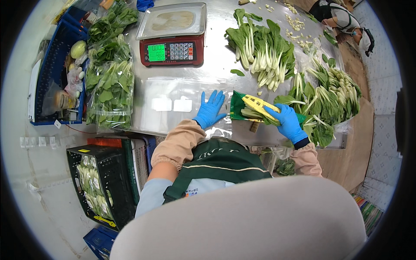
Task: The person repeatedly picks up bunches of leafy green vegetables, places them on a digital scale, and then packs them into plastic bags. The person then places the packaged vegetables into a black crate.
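My left hand (209, 110), in a blue glove, rests palm down with fingers spread on the right part of a stack of clear plastic bags (148, 97). Two white label-like rectangles show on the stack. My right hand (288, 123), gloved too, grips a green and yellow printed plastic wrapper (254, 104). Pale stems of leafy greens (250, 113) show at the wrapper's open side. A short wooden handle (254, 127) sticks out beneath it; what it belongs to is hidden. Beyond lies a row of bok choy-like greens (272, 60), with a heap of more greens (338, 92) to the right.
A red digital scale (172, 50) with a bare metal pan stands at the back of the steel table (216, 65). Bagged greens (110, 94) line the left edge beside a blue crate (39, 110). A black crate (120, 175) stands lower left. Another person (341, 19) is at far right.
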Motion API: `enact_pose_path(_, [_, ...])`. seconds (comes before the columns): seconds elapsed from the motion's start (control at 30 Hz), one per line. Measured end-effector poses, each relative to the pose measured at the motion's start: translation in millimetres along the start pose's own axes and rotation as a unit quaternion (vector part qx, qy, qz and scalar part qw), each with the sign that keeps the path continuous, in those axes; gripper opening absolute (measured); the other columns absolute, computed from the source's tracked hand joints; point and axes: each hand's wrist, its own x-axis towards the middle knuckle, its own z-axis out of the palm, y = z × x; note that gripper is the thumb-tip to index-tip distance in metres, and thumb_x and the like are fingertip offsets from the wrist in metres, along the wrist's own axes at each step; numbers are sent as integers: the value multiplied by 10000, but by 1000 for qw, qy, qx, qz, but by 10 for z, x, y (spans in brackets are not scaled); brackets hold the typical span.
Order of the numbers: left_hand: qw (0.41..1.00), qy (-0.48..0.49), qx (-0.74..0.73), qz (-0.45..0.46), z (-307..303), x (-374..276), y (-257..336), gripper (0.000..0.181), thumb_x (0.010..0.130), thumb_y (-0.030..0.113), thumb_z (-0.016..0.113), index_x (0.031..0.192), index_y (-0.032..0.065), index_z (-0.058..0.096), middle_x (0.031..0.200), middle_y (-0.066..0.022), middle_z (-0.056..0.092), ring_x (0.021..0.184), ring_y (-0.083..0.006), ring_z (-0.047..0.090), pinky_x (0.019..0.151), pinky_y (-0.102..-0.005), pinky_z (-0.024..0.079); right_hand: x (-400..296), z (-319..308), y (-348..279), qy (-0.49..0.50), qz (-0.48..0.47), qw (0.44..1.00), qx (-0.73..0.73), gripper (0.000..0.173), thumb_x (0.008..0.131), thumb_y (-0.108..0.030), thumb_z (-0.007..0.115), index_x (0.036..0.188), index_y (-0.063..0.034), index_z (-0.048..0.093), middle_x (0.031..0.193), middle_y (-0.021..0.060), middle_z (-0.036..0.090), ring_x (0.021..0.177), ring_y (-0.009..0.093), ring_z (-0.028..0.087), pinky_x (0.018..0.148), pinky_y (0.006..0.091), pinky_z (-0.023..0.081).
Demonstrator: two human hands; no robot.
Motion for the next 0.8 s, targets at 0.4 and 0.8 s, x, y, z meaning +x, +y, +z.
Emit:
enact_pose_path(0.4, [987,115,-86,73,-842,-2,340,541,826,263,402,1358,187,334,1434,-131,222,1320,-322,200,1060,-525,29,376,79,-664,90,-67,979,172,626,632,25,624,1198,-229,544,1049,130,553,908,324,536,788,396,438])
enact_pose_path(0.8, [895,284,-339,60,-2238,-2,73,456,908,243,330,1322,57,376,1364,-117,361,1248,-263,352,1058,-390,204,1285,-1433,-1085,-108,-66,878,462,631,817,-283,608,1339,-50,339,1263,177,467,1128,224,473,944,372,378])
